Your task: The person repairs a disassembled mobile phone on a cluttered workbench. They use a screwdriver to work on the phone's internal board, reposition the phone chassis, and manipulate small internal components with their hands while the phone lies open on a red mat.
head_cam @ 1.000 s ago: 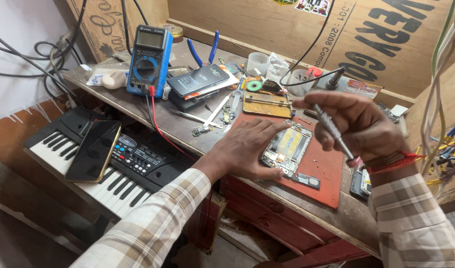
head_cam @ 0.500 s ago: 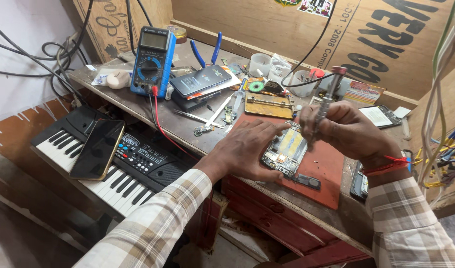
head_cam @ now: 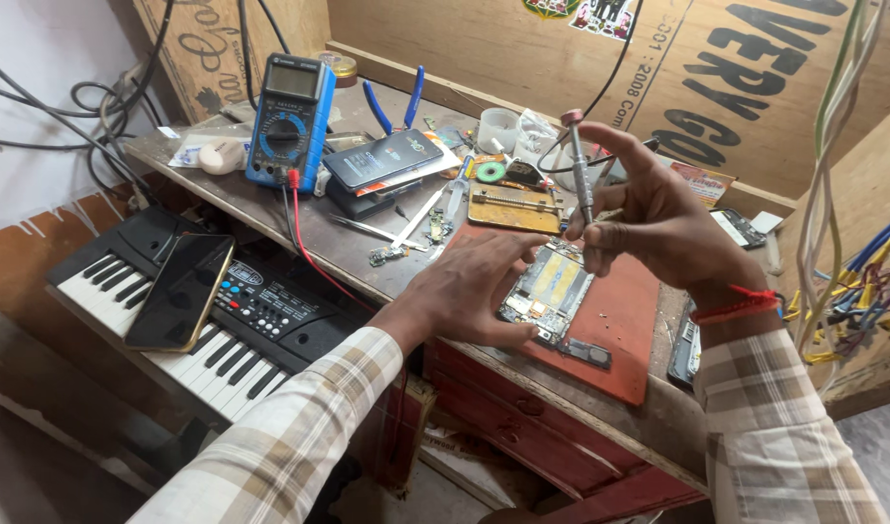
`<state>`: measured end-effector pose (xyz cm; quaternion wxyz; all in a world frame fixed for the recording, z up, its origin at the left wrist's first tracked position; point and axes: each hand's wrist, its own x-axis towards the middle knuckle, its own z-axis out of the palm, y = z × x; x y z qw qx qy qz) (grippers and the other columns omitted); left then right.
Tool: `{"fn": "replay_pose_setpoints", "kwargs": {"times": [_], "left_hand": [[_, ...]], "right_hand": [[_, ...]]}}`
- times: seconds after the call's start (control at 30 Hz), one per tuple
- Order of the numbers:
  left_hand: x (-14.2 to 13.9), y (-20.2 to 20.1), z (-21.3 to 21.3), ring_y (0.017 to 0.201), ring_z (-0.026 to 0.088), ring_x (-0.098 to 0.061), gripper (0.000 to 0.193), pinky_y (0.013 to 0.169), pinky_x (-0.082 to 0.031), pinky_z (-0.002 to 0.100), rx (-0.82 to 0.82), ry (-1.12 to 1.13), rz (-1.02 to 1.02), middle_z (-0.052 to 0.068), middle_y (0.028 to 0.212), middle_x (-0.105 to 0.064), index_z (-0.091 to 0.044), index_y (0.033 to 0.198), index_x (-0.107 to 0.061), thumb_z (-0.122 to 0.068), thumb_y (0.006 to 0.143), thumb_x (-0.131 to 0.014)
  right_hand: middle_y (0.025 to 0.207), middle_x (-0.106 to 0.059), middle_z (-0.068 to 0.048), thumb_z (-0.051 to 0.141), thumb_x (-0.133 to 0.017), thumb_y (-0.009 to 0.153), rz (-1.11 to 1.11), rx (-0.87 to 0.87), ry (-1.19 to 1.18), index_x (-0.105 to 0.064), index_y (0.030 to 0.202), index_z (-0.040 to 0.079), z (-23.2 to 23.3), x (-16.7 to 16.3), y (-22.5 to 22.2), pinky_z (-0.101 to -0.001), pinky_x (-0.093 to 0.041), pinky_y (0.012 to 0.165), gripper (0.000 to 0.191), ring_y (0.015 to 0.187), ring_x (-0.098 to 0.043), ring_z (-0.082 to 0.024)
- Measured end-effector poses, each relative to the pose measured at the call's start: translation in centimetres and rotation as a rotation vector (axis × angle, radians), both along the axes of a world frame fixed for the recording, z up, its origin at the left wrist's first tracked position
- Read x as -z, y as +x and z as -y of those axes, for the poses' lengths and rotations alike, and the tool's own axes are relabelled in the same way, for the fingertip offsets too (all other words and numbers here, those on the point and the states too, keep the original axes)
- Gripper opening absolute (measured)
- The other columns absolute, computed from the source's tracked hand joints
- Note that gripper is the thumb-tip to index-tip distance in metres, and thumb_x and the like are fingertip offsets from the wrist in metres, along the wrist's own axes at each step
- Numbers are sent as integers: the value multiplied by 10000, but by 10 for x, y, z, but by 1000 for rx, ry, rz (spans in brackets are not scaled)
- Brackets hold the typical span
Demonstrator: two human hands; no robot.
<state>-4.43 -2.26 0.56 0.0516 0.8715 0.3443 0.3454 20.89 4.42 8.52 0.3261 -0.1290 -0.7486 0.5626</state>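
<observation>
Head view: 2 hands, right hand (head_cam: 658, 218) w/ 1 screwdriver (head_cam: 580, 165), 1 opened phone (head_cam: 547, 294).

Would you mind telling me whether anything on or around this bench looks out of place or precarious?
Yes: a phone lies across the keys of the keyboard below the bench, an odd resting place. On the red mat, the opened phone steadied by the left hand sits near the table edge. The right hand holds a screwdriver upright.

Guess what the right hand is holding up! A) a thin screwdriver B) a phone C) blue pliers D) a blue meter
A: the right hand pinches a thin screwdriver upright above the opened phone, which the left hand steadies on the red mat.
</observation>
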Motion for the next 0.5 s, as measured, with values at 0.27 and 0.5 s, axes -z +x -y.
{"fn": "replay_pose_setpoints", "kwargs": {"times": [0.27,0.5], "left_hand": [[12,-5,-11,1149,306,-637,625,1061,-464,443,-8,28,40,142,1186,-663,-67,1294,-532,-302,748,-726],[12,-4,-8,1006,245,-641,154,952,-489,404,-1,-36,68,54,994,-648,-100,928,-645,-148,807,-562]], "right_hand": [[1038,-711,-223,-67,-703,845,-61,19,-38,15,1716,205,3,4,-7,-348,-653,634,1161,877,-760,-252],[1003,-675,-167,-107,-708,859,-38,-39,-55,-29,1732,197,5,11,-11,-388,-681,727,1147,846,-737,-225]]}}
